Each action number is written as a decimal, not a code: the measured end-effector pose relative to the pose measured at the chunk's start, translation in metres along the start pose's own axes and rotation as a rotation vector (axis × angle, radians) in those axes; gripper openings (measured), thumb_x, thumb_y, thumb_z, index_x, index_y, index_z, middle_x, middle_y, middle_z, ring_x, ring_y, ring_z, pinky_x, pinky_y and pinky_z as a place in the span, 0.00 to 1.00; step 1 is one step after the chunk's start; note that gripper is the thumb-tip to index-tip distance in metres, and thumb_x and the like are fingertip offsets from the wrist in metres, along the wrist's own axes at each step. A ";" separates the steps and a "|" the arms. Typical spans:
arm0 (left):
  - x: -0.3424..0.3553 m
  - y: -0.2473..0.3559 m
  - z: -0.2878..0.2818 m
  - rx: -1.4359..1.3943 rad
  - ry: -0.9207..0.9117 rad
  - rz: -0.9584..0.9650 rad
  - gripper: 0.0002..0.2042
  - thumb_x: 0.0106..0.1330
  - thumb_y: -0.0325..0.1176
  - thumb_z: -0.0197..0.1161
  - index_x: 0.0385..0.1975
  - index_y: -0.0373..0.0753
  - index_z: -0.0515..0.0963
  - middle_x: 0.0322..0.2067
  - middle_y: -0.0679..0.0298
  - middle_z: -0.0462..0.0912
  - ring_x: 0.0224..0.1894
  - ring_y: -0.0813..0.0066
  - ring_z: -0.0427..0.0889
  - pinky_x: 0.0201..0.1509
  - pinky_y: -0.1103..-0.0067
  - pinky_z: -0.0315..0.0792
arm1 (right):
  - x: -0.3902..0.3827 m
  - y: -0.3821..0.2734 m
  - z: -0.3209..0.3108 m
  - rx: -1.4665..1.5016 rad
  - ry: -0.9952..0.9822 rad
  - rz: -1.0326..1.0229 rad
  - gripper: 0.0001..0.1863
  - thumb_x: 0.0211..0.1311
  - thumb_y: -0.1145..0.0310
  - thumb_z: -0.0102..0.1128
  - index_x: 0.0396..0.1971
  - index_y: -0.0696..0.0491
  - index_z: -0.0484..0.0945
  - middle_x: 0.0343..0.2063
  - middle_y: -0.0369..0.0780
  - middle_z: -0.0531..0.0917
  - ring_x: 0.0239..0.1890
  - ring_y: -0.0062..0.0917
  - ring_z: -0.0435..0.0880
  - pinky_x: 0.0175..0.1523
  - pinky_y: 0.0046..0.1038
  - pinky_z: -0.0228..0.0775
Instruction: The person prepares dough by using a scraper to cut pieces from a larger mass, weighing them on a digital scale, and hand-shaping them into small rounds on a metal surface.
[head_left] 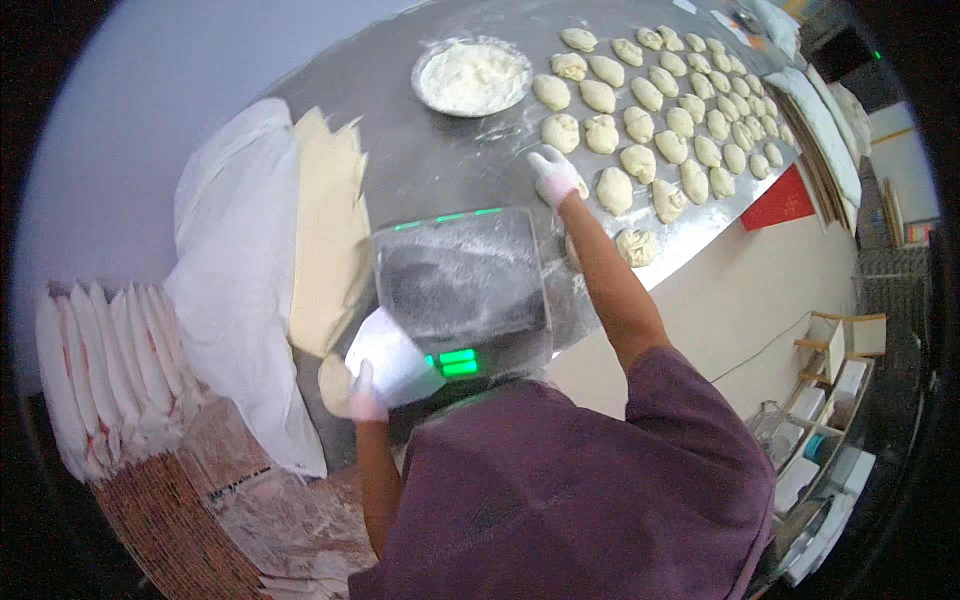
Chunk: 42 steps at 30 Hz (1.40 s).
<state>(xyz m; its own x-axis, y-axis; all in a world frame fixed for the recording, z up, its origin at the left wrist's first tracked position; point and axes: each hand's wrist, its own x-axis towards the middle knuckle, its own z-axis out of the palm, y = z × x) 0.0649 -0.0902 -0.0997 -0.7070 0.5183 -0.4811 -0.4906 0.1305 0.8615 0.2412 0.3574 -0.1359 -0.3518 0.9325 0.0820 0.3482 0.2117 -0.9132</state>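
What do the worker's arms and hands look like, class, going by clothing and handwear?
The right hand wears a whitish, close-fitting glove. The left hand is blurred but appears gloved in white too. The right sleeve, dark purple like the shirt, is short, leaving the right forearm bare. No markings are readable.

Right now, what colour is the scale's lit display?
The lit display is green, shown best in the head view.
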 end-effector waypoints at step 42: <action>-0.077 -0.017 -0.094 -0.090 0.465 0.261 0.20 0.63 0.40 0.53 0.46 0.29 0.70 0.37 0.60 0.76 0.37 0.70 0.75 0.44 0.76 0.68 | -0.001 -0.186 0.323 0.314 -0.621 0.096 0.15 0.55 0.68 0.50 0.42 0.56 0.72 0.32 0.43 0.79 0.32 0.31 0.79 0.37 0.29 0.74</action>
<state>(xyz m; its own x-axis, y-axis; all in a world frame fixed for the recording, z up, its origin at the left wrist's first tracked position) 0.0801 -0.2114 -0.0927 -0.9521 0.0928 -0.2914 -0.2957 -0.0363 0.9546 -0.1042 0.2228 -0.0954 -0.7961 0.5831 -0.1623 0.1679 -0.0449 -0.9848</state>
